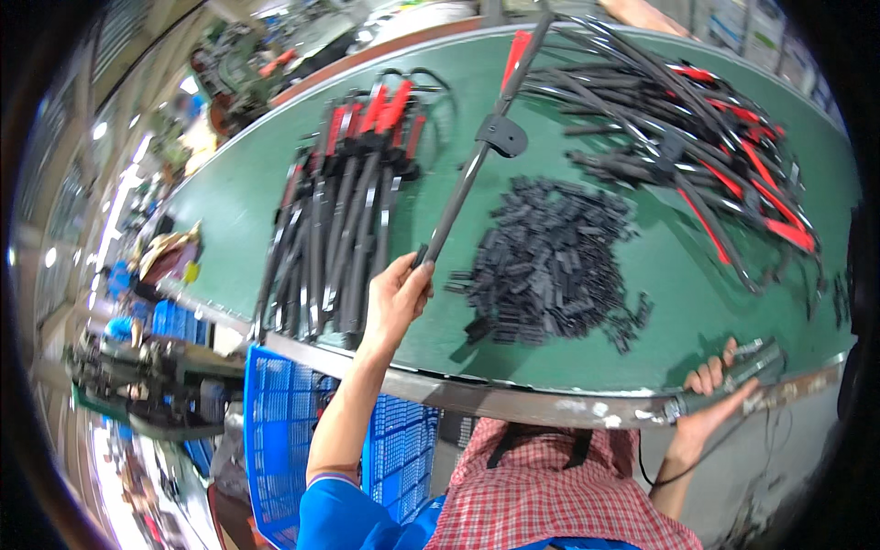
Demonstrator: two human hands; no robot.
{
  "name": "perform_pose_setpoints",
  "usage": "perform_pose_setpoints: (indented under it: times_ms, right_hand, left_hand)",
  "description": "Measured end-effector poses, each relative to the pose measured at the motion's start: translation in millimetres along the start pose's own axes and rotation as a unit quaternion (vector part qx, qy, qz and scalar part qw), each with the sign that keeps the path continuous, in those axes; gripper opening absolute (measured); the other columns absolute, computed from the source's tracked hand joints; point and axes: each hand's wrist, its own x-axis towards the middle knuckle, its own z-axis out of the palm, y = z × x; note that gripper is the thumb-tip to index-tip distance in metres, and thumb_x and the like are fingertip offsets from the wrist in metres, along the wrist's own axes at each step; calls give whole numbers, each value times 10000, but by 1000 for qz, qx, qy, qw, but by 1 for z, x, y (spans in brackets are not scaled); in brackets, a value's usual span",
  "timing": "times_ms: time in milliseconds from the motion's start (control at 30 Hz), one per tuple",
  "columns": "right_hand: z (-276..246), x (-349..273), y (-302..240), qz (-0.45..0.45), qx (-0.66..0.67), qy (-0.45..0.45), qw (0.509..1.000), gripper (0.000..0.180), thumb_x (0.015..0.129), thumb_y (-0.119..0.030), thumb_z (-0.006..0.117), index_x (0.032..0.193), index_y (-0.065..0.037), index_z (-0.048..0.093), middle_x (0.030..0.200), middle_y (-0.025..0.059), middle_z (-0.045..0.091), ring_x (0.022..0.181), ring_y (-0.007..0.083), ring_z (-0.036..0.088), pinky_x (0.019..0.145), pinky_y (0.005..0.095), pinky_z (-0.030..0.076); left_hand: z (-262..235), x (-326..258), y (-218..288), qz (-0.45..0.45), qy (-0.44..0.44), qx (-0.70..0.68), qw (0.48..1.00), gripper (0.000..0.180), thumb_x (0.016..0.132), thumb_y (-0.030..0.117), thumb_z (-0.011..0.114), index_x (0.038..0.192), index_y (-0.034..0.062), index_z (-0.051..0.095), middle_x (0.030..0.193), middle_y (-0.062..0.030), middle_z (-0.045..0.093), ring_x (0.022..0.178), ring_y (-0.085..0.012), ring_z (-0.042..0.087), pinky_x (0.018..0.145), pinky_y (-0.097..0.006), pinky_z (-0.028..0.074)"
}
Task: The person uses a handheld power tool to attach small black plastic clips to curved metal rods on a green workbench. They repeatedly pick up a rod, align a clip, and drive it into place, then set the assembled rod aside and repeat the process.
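My left hand (398,298) is closed round the lower end of a long black metal tube (455,203), which slants up and away to the right over the green table. Partway up the tube sits a rounded black bracket (502,136), and a red part (516,60) shows near its far end. At the table's front edge on the right, my right hand (711,396) grips a grey corded electric screwdriver (750,365). Between the hands lies a heap of small black plastic pieces (550,257), touched by neither.
Black tubes with red parts (341,220) lie bundled at the left of the green table (229,197). A looser tangle of similar tubes (678,128) covers the far right. Below the table's front edge, blue plastic crates (275,440) stand at the left. A dark cord (662,480) hangs by my right forearm.
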Motion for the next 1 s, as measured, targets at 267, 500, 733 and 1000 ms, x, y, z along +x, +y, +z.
perform_pose_setpoints:
  times_ms: [267,500,733,1000]
  right_hand:
    - [-2,5,-3,3,5,25,1000,609,934,-593,400,1227,-67,494,629,-28,322,480,66,308,438,214,302]
    - [-14,13,-8,20,29,-9,999,677,927,-624,370,1292,-62,467,640,-11,372,484,91,348,437,247,342]
    - [-20,13,-6,50,42,-37,997,666,939,-602,367,1326,-63,434,626,-13,340,465,96,335,437,257,328]
    - [-25,16,-10,101,75,9,992,729,880,-710,341,1272,-110,472,591,-7,386,440,116,345,431,291,301]
  left_hand:
    - [-67,83,-73,67,25,141,987,533,879,121,576,1363,-1,388,678,-3,513,527,-80,491,434,-235,389]
    - [-60,104,-67,30,56,289,955,459,921,187,481,1333,0,408,779,-175,630,631,-251,618,563,-356,498]
    - [-106,113,2,40,-2,704,709,332,901,294,528,1040,0,595,882,-220,661,835,-334,667,722,-407,525]
    - [43,246,-44,413,91,469,775,313,861,149,541,1148,50,618,1117,-188,607,1068,-366,561,939,-411,438]
